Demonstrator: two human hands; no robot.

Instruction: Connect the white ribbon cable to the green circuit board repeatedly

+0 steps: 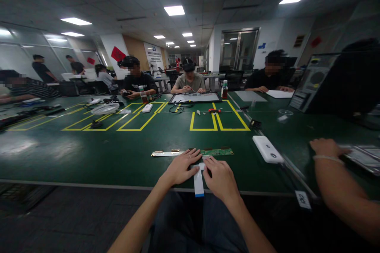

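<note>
A long narrow green circuit board (218, 151) with a metal strip (166, 153) at its left end lies near the front edge of the dark green table (124, 154). A white flat ribbon cable (198, 181) with a blue tip runs from the board toward me. My left hand (180, 167) rests flat on the board and cable, fingers spread. My right hand (220, 177) lies beside it, fingertips pressing where the cable meets the board.
A white power bank (267, 149) lies right of the board. A neighbour's forearm and hand (326, 148) reach in from the right. Yellow taped rectangles (219, 120) mark the table. Several people sit across, with a flat panel (194, 98), bottles and a fan (104, 108).
</note>
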